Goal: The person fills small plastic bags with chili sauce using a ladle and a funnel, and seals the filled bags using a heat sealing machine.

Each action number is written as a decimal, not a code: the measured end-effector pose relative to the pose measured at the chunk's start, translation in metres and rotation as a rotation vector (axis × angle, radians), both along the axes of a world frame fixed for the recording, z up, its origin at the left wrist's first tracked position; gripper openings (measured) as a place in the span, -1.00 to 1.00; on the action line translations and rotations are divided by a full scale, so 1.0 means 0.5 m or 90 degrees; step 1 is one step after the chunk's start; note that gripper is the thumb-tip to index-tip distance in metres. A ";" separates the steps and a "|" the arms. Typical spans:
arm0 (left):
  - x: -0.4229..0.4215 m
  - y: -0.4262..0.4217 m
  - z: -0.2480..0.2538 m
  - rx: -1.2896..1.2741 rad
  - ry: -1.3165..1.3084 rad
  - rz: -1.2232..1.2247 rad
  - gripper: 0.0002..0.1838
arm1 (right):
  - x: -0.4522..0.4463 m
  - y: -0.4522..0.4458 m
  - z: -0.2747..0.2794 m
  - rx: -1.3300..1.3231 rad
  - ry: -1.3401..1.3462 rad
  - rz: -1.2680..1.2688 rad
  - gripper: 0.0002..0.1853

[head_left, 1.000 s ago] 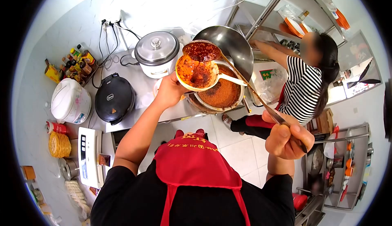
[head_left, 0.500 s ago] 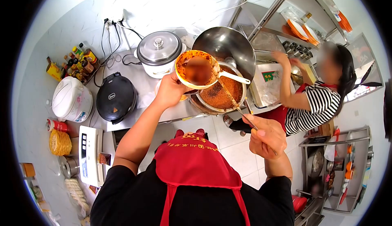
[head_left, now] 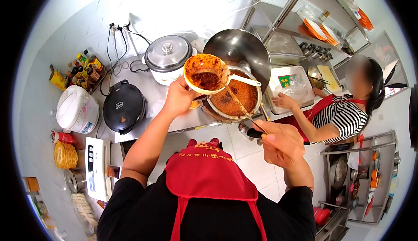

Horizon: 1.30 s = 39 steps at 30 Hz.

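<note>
My left hand [head_left: 179, 96] grips a yellowish bowl [head_left: 206, 73] smeared with red-orange sauce, dark sauce lying inside. A white handle [head_left: 246, 80] sticks out from the bowl's right side. Closed round the thin metal handle of a ladle [head_left: 240, 104], my right hand [head_left: 283, 141] is to the lower right; the ladle's far end is hidden at the bowl. Below and right of the bowl stands a metal pot [head_left: 259, 97] with reddish-brown, grainy sauce. Behind the pot is a large steel wok [head_left: 235, 40].
A rice cooker [head_left: 167, 60], a black round appliance [head_left: 124, 107], a white cooker [head_left: 77, 109] and a scale [head_left: 96, 169] stand leftwards. At right a person in a striped shirt [head_left: 337, 119] reaches toward a tray [head_left: 289, 86]. Metal shelves [head_left: 285, 16] rise behind.
The ladle's scoop has gone from above the bowl down out of sight, and my right hand has moved left and slightly down. The other person has moved right, hands lowered toward the tray.
</note>
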<state>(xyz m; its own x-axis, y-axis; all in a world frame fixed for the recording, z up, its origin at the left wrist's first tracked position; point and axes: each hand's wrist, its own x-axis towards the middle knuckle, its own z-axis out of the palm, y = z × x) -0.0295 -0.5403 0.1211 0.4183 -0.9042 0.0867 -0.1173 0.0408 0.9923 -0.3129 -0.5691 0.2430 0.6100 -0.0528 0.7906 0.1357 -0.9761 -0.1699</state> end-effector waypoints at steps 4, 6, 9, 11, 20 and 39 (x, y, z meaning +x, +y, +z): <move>-0.009 0.014 0.021 -0.022 -0.028 -0.001 -0.70 | -0.005 -0.007 0.015 0.000 -0.014 0.020 -0.67; -0.012 0.016 0.024 0.010 -0.005 -0.003 -0.71 | 0.004 -0.013 0.010 -0.023 -0.023 0.023 -0.47; -0.006 0.008 0.005 -0.023 -0.041 0.009 -0.73 | 0.004 0.011 0.032 -0.016 0.000 0.017 -0.58; -0.009 0.011 0.006 -0.029 0.052 0.007 -0.74 | 0.004 0.009 0.035 0.004 0.013 0.009 -0.66; -0.013 0.017 -0.031 -0.059 -0.132 0.124 -0.73 | 0.008 0.015 0.036 -0.011 0.002 0.036 -0.50; -0.012 0.029 -0.073 -0.144 -0.097 0.116 -0.73 | 0.047 -0.008 0.028 0.021 0.073 0.019 -0.67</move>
